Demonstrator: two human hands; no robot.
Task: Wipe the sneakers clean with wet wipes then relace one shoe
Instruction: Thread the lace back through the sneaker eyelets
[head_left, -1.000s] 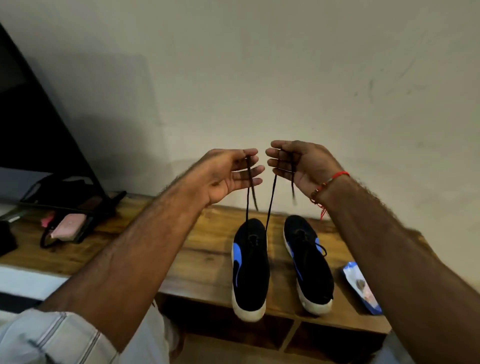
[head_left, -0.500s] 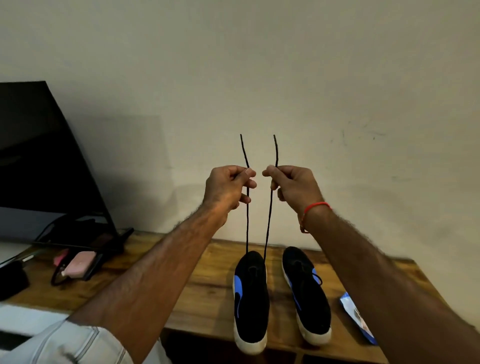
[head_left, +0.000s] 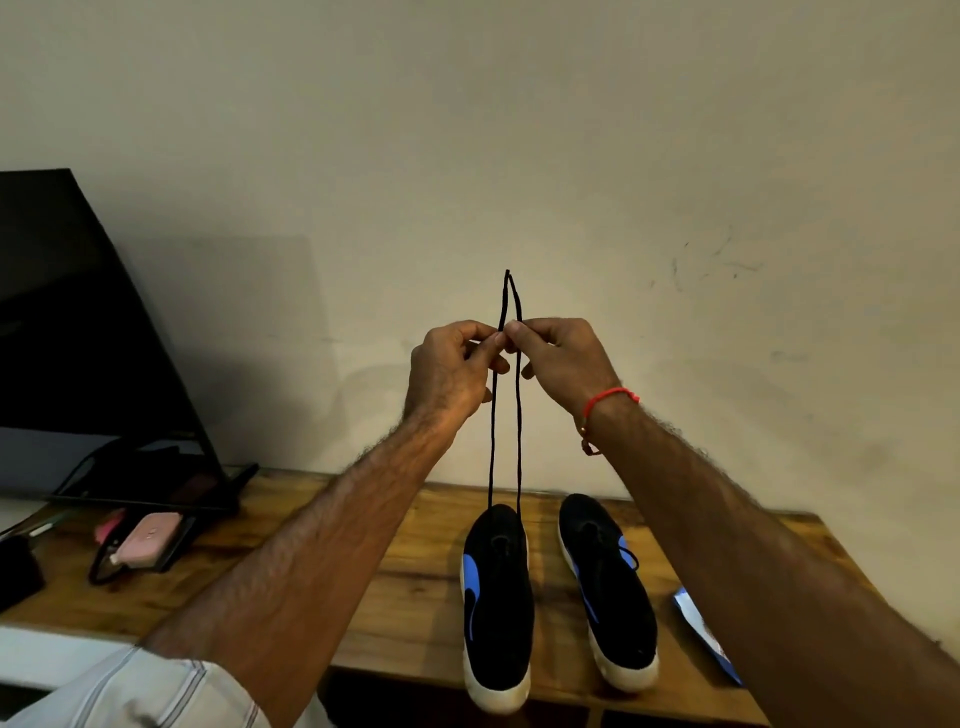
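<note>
Two black sneakers with blue marks and white soles stand side by side on the wooden table (head_left: 410, 587). From the left sneaker (head_left: 497, 603) a black lace (head_left: 505, 431) runs straight up in two taut strands. My left hand (head_left: 453, 371) pinches one strand and my right hand (head_left: 558, 357) pinches the other, fingertips touching, high above the shoe. The two lace ends stick up above my fingers and meet at their tips. The right sneaker (head_left: 609, 587) keeps its lace tied.
A wet wipes packet (head_left: 704, 636) lies at the table's right, partly behind my right forearm. A dark screen (head_left: 78, 332) on its stand fills the left, with a pink case (head_left: 145, 540), cables and small items in front of it. A plain wall rises behind.
My hands have risen and come together, pulling both lace strands taut and upright. The lace ends, apart before, now meet above my fingers. The view has tilted upward.
</note>
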